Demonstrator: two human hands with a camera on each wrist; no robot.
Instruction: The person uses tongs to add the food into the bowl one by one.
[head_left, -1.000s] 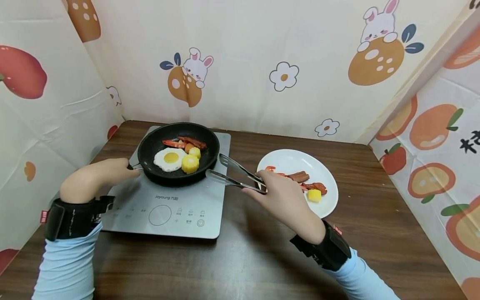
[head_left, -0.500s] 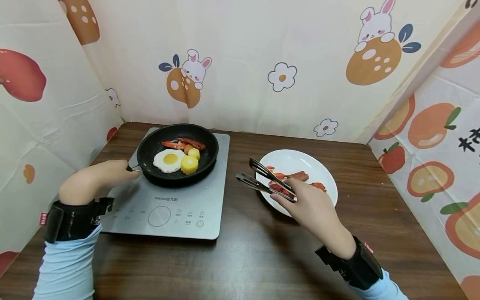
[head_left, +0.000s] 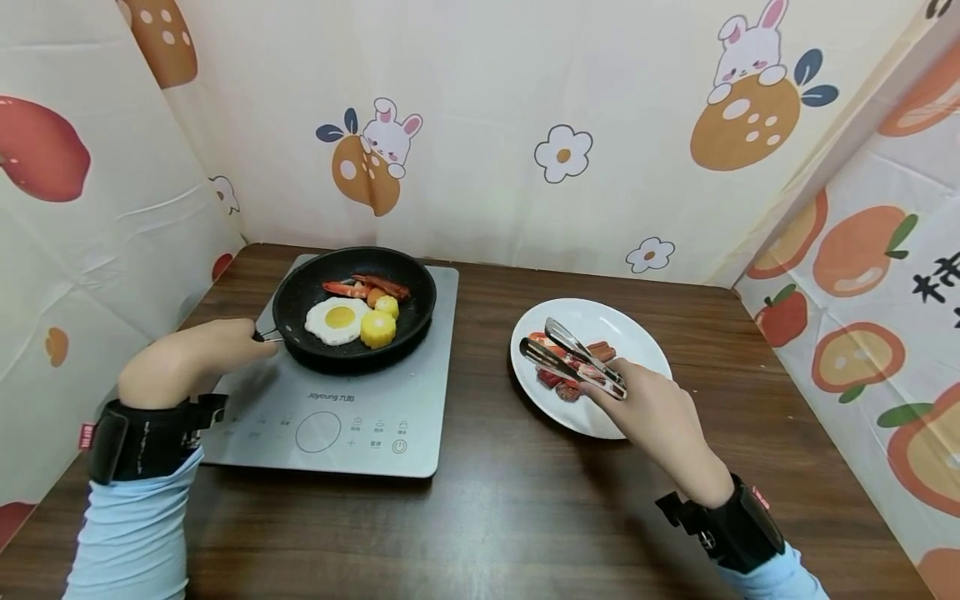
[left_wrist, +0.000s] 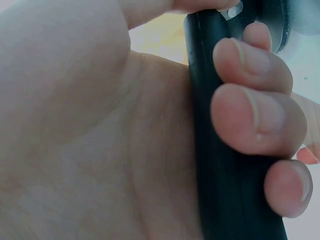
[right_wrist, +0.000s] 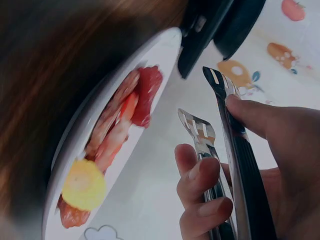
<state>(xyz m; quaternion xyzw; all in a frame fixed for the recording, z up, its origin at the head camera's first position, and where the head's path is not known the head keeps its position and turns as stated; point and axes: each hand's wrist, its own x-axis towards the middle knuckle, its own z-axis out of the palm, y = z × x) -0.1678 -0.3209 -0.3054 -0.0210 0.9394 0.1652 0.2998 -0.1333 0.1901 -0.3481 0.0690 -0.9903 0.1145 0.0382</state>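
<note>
My left hand point(head_left: 198, 358) grips the black handle point(left_wrist: 220, 130) of a frying pan point(head_left: 315, 354), fingers curled round it in the left wrist view. The pan holds a fried egg point(head_left: 324, 327), yellow corn pieces point(head_left: 377, 330), a shrimp point(head_left: 347, 288) and a reddish-brown strip of meat. With thumb and fingers, my right hand point(head_left: 663, 417) holds metal tongs point(right_wrist: 232, 145) above a white plate point(head_left: 652, 350). The tong tips stand apart with nothing between them. On the plate lie a corn piece point(right_wrist: 84, 185), dark red meat point(right_wrist: 149, 92) and other reddish food, partly hidden by the tongs in the head view.
The pan is on a silver induction cooker point(head_left: 408, 417) at the left of the brown wooden table point(head_left: 510, 517). Printed cloth walls point(head_left: 480, 125) enclose the table at the back and both sides.
My right hand has moved the tongs from the pan's right edge rightward to above the plate. The left hand and the pan stay in place.
</note>
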